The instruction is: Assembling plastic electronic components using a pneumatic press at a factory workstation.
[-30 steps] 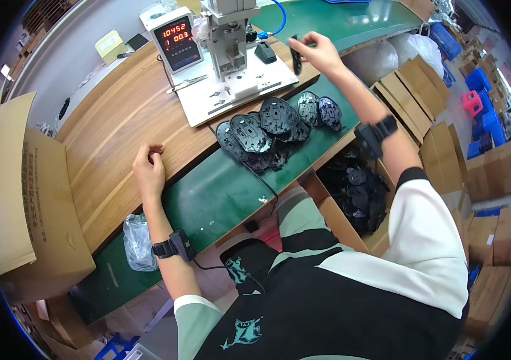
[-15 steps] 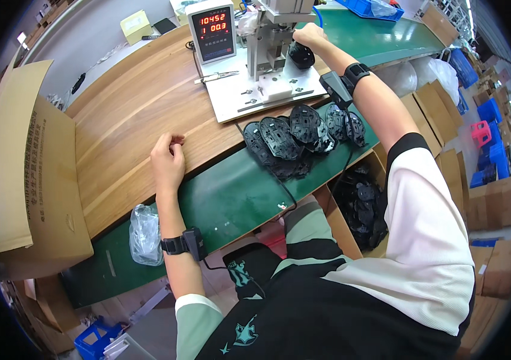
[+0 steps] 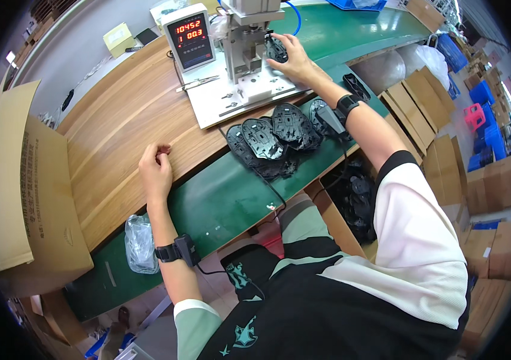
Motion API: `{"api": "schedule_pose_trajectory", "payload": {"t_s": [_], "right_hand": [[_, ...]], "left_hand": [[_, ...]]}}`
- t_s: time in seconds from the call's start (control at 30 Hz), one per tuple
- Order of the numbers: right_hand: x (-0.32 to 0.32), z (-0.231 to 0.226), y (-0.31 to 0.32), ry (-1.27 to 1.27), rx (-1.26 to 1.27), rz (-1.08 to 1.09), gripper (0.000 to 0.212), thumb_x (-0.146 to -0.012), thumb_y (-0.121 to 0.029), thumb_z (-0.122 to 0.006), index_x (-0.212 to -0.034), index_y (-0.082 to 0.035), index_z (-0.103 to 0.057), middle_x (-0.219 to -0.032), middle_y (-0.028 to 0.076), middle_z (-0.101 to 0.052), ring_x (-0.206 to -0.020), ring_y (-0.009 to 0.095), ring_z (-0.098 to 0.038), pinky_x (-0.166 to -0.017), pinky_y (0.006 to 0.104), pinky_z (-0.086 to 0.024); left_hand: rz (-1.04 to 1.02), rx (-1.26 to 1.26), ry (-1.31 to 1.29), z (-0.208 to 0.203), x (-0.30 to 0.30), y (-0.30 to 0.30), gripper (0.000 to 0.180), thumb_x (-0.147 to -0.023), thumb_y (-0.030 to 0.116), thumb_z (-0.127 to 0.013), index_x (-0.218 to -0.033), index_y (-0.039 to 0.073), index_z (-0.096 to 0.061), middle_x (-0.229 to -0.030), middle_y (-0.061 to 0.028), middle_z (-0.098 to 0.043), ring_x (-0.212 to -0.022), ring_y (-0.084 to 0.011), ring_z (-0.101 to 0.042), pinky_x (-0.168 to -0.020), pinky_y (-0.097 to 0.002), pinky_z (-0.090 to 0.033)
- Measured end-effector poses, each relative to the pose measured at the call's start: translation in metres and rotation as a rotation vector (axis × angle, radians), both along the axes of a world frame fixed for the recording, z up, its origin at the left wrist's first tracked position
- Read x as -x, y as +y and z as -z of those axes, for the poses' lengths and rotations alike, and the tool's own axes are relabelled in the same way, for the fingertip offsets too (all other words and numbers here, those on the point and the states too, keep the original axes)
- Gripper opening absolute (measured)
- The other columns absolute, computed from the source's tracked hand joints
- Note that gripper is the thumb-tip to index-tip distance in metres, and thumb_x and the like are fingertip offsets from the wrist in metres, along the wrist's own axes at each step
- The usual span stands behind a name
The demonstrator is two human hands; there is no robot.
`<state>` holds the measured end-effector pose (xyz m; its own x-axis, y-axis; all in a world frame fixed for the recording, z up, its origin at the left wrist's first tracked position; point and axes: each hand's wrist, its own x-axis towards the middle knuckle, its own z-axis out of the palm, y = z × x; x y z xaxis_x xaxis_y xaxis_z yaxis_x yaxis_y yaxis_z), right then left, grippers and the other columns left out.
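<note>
At the right side of a metal press (image 3: 246, 51), my right hand (image 3: 294, 60) has its thumb and fingers around a black plastic mouse shell (image 3: 277, 49). The shell stands beside the press column; my fingers hide part of it. My left hand (image 3: 157, 171) rests near the front edge of the wooden board (image 3: 117, 132), fingers curled in, with nothing visible in them. Several black mouse shells (image 3: 261, 139) lie overlapping on the green table edge (image 3: 219, 198), in front of the press base (image 3: 207, 108). Another black part (image 3: 356, 87) lies right of my right wrist.
A counter box with red digits (image 3: 189, 36) stands left of the press. A large open carton (image 3: 45, 198) is at the left, and a clear plastic bag (image 3: 141, 245) lies by my left forearm. Below the table's right edge a carton holds black parts (image 3: 357, 198). A blue hose (image 3: 297, 18) curves behind.
The view has shifted, moving the scene slightly left. My right hand has changed its hold, from over the shell's top to thumb and fingers along its side. My left hand stays curled on the board.
</note>
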<state>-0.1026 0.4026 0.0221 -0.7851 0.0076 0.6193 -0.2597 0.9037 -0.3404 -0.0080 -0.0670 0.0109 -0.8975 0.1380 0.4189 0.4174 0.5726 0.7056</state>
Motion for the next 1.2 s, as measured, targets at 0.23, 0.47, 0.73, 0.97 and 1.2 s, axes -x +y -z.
{"api": "schedule_pose_trajectory", "payload": {"t_s": [0.23, 0.47, 0.73, 0.97, 1.2], "right_hand": [[-0.013, 0.003, -0.019, 0.02, -0.007, 0.184, 0.09, -0.085, -0.063, -0.077, -0.148, -0.004, -0.053, -0.142, 0.02, -0.062, -0.124, 0.04, -0.061, -0.107, 0.0476, -0.049], [-0.012, 0.007, -0.016, 0.151, -0.005, 0.178, 0.089, -0.083, -0.054, -0.083, -0.148, -0.004, -0.049, -0.131, 0.022, -0.063, -0.121, 0.041, -0.06, -0.107, 0.0483, -0.049], [-0.015, 0.004, -0.017, 0.156, 0.016, 0.143, 0.077, -0.081, -0.046, -0.086, -0.138, -0.003, -0.055, -0.127, 0.022, -0.062, -0.119, 0.041, -0.06, -0.103, 0.0493, -0.05], [-0.015, 0.004, -0.019, 0.11, 0.012, 0.187, 0.079, -0.081, -0.047, -0.086, -0.14, -0.005, -0.055, -0.126, 0.023, -0.059, -0.12, 0.04, -0.055, -0.106, 0.0482, -0.047], [-0.015, 0.004, -0.019, 0.121, -0.004, 0.16, 0.078, -0.081, -0.048, -0.085, -0.139, -0.006, -0.056, -0.126, 0.022, -0.059, -0.121, 0.039, -0.055, -0.106, 0.0484, -0.046]], "left_hand": [[-0.008, 0.009, -0.006, 0.003, -0.001, -0.004, 0.018, -0.093, -0.008, -0.051, -0.098, -0.005, -0.068, -0.09, -0.0164, -0.072, -0.085, -0.0255, -0.072, -0.078, -0.035, -0.055], [-0.007, 0.012, -0.011, 0.002, 0.0, -0.004, 0.018, -0.093, -0.008, -0.05, -0.097, -0.006, -0.068, -0.09, -0.0159, -0.072, -0.084, -0.0242, -0.072, -0.078, -0.0337, -0.055], [-0.006, 0.01, -0.007, 0.004, 0.001, -0.005, 0.019, -0.093, -0.007, -0.051, -0.097, -0.006, -0.069, -0.089, -0.0161, -0.072, -0.084, -0.0243, -0.071, -0.078, -0.0342, -0.054], [-0.026, 0.024, -0.007, 0.001, 0.0, -0.004, 0.019, -0.093, -0.006, -0.051, -0.098, -0.005, -0.07, -0.089, -0.0161, -0.073, -0.085, -0.025, -0.072, -0.079, -0.0347, -0.055], [-0.025, 0.032, -0.017, 0.003, -0.001, -0.007, 0.019, -0.093, -0.006, -0.052, -0.099, -0.005, -0.07, -0.09, -0.0156, -0.074, -0.085, -0.0252, -0.073, -0.08, -0.0348, -0.056]]}}
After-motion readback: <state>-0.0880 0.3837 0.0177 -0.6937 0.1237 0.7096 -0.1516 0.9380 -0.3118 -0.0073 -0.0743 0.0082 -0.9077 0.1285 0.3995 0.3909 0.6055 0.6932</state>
